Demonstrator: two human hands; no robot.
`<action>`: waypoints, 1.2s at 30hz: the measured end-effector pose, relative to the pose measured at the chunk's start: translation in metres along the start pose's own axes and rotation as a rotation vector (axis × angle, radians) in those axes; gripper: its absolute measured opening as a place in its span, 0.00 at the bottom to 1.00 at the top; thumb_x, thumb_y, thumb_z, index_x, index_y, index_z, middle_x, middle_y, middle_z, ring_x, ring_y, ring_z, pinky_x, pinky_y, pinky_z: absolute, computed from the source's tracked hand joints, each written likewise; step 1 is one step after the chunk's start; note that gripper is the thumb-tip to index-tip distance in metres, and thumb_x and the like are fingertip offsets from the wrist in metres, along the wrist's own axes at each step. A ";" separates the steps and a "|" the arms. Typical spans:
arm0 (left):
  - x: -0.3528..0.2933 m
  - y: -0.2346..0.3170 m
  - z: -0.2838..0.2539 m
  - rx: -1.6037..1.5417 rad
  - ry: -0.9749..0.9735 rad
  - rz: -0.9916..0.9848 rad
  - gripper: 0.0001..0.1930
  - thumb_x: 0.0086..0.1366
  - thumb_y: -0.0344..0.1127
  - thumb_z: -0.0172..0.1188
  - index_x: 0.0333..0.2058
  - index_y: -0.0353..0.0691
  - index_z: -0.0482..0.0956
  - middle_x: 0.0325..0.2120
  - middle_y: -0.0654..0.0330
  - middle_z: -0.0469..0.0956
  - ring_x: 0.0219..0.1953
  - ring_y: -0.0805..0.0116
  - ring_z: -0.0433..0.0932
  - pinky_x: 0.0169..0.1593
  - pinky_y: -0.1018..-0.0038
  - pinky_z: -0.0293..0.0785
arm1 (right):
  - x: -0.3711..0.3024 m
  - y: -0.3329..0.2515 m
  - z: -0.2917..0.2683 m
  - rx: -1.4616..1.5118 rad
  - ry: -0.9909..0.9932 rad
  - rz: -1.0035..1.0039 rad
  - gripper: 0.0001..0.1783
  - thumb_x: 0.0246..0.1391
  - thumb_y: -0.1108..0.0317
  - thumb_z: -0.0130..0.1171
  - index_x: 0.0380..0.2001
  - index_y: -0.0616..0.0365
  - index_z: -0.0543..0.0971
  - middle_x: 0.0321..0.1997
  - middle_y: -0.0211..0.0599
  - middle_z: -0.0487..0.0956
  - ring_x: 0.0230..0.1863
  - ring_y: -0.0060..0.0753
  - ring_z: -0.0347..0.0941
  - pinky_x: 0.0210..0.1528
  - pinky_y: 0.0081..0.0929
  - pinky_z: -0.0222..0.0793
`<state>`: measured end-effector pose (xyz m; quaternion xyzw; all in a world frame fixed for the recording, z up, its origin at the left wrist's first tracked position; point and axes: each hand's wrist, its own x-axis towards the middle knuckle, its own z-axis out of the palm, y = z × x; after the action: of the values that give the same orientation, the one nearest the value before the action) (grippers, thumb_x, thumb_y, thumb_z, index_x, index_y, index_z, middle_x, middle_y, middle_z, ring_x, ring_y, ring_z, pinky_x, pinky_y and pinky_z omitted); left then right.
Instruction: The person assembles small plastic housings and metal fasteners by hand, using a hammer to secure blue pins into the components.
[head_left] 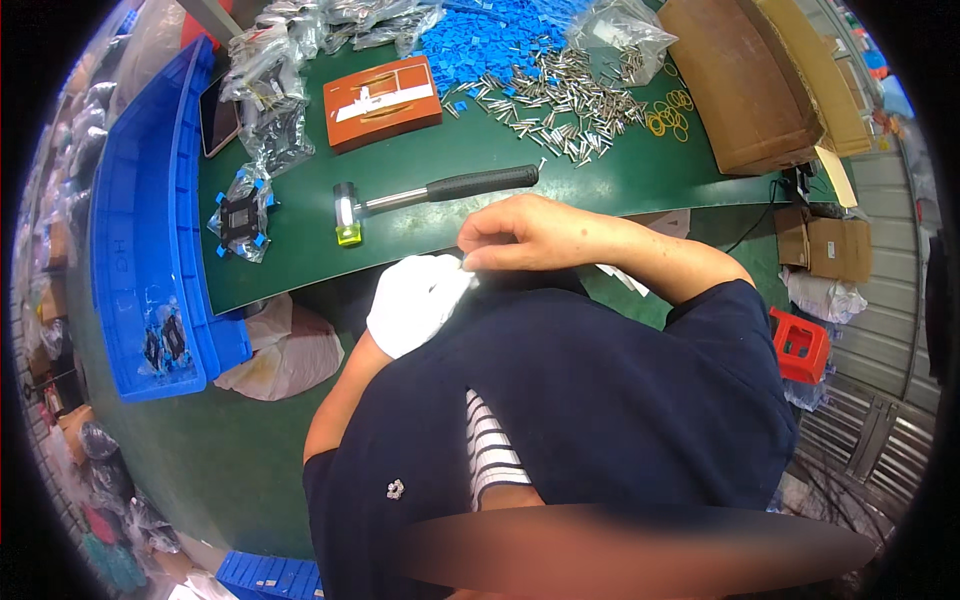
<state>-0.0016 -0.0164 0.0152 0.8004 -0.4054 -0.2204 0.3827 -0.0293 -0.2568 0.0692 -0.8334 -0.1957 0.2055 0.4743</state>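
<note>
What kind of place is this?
It looks like a workshop or small factory. There's a mallet lying on a green workbench, with a heap of silvery metal fasteners and lots of little blue plastic pieces.

On the workbench [300,235], a mallet [450,188] lies crosswise, head leftward, between the bagged part [241,217] on its left and the metal fasteners [575,110] behind right. Behind the mallet sits a carton [390,122]; plastic pieces [480,40] lie behind the fasteners, rubber bands [668,118] right, then a cardboard box [745,90]. A crate [135,210] flanks the bench's left.
</note>
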 end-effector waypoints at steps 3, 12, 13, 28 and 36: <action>0.000 0.002 0.000 -0.068 -0.012 -0.024 0.11 0.70 0.41 0.57 0.32 0.45 0.84 0.25 0.54 0.80 0.28 0.51 0.78 0.33 0.60 0.73 | -0.002 -0.002 0.001 -0.139 -0.041 -0.028 0.14 0.67 0.58 0.59 0.40 0.59 0.81 0.35 0.43 0.82 0.37 0.45 0.79 0.43 0.39 0.74; -0.001 -0.003 0.003 0.075 0.002 0.057 0.11 0.71 0.40 0.56 0.31 0.44 0.83 0.26 0.54 0.80 0.27 0.51 0.78 0.34 0.60 0.73 | -0.007 -0.007 -0.006 -0.204 -0.033 0.003 0.16 0.70 0.56 0.52 0.40 0.58 0.79 0.35 0.49 0.81 0.41 0.57 0.79 0.45 0.48 0.73; -0.001 -0.004 0.004 0.127 0.006 0.088 0.11 0.71 0.40 0.57 0.31 0.44 0.83 0.25 0.54 0.80 0.27 0.51 0.77 0.33 0.60 0.72 | -0.008 -0.005 -0.004 -0.206 -0.024 -0.020 0.17 0.71 0.54 0.51 0.38 0.58 0.78 0.33 0.50 0.81 0.40 0.58 0.78 0.44 0.51 0.72; 0.001 -0.006 0.012 0.275 0.094 0.269 0.13 0.67 0.42 0.60 0.25 0.44 0.77 0.21 0.54 0.76 0.24 0.53 0.76 0.30 0.59 0.71 | -0.010 -0.011 -0.003 -0.292 -0.118 -0.023 0.17 0.70 0.55 0.52 0.36 0.59 0.78 0.33 0.52 0.81 0.39 0.60 0.79 0.43 0.53 0.73; 0.008 -0.004 0.020 0.364 0.098 0.247 0.15 0.68 0.44 0.58 0.24 0.44 0.80 0.20 0.52 0.80 0.21 0.50 0.80 0.27 0.55 0.74 | -0.009 0.012 0.001 -0.260 -0.100 -0.098 0.20 0.70 0.52 0.53 0.34 0.59 0.78 0.27 0.46 0.79 0.30 0.51 0.80 0.36 0.46 0.77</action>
<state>-0.0079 -0.0299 -0.0005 0.8102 -0.5144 -0.0560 0.2754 -0.0359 -0.2664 0.0594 -0.8660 -0.2846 0.1965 0.3613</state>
